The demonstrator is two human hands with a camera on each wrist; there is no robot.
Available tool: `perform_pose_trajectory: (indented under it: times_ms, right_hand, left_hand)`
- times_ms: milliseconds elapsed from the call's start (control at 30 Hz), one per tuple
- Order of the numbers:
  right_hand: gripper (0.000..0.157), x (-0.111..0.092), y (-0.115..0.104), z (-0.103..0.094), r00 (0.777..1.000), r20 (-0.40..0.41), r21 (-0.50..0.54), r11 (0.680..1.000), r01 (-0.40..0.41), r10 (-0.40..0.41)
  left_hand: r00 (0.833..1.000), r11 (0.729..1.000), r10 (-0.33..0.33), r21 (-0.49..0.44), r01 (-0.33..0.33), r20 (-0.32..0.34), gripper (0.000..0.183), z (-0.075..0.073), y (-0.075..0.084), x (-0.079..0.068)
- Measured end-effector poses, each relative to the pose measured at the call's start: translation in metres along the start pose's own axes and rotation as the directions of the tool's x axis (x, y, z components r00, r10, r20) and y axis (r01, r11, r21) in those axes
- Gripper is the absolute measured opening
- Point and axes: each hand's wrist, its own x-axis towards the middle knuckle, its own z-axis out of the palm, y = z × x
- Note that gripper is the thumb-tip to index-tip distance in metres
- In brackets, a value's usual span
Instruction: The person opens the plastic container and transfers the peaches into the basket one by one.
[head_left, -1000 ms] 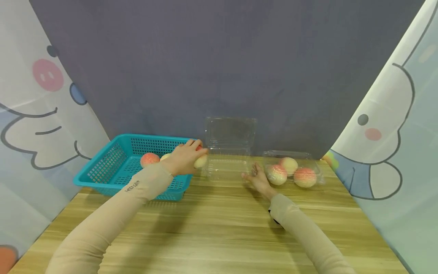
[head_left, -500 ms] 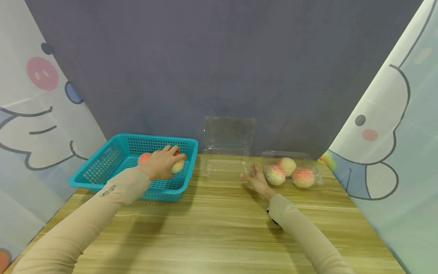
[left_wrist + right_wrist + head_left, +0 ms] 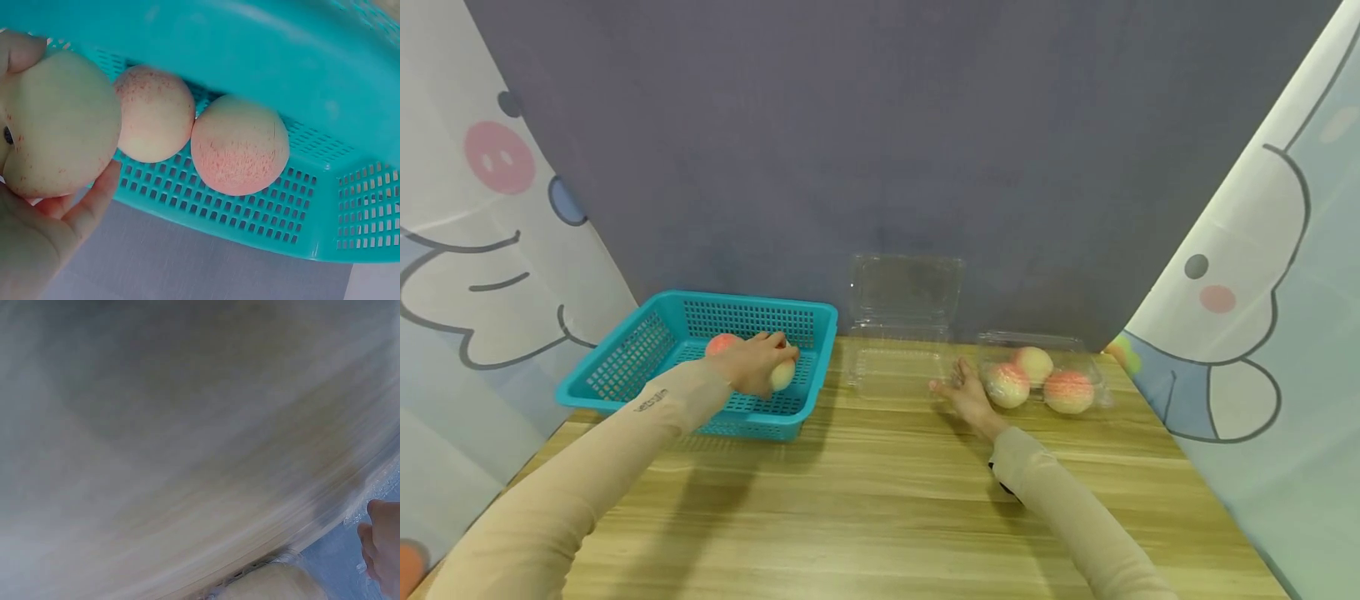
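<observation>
My left hand (image 3: 758, 363) reaches into the teal basket (image 3: 820, 367) and grips a peach (image 3: 782, 375), pale with red flecks. In the left wrist view, the thumb and fingers curl round this peach (image 3: 69, 125). Two more peaches lie side by side on the basket floor there, one flecked peach (image 3: 155, 115) and one redder peach (image 3: 240, 147). My right hand (image 3: 967, 398) lies at the right side of an open, clear plastic clamshell box (image 3: 898, 371), its fingers loosely bent and holding nothing. The right wrist view catches only part of that hand (image 3: 382, 544).
Right of my right hand stands a second clear plastic box (image 3: 1097, 387), with three peaches (image 3: 1069, 392) in it. Everything stands on a wooden table (image 3: 865, 500), against a dark grey panel (image 3: 895, 150). The first box's lid (image 3: 906, 287) stands upright near that panel.
My left hand, peach in its grip, has moved left from beside the open box over the basket's right rim and then lower into the basket. The right hand has stayed in place.
</observation>
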Motion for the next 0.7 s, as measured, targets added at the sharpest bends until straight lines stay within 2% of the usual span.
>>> perform_pose_trajectory:
  times_ms: [267, 500, 700]
  right_hand:
    - [0.092, -0.001, 0.0, 0.002, 1.0, 0.013, 0.03, 1.0, -0.001, 0.001]
    - [0.09, 0.002, 0.0, 0.002, 1.0, 0.001, 0.021, 1.0, 0.015, -0.015]
    - [0.091, 0.004, 0.0, 0.003, 1.0, -0.002, 0.025, 0.999, 0.022, -0.022]
  left_hand:
    - [0.992, 1.0, 0.015, -0.012, -0.013, 0.121, 0.055, 0.008, 0.004, 0.006]
    - [0.983, 0.999, 0.026, 0.023, -0.031, 0.183, 0.051, 0.017, 0.003, 0.014]
    - [0.972, 1.0, 0.004, 0.024, -0.01, 0.235, 0.051, 0.018, 0.002, 0.014]
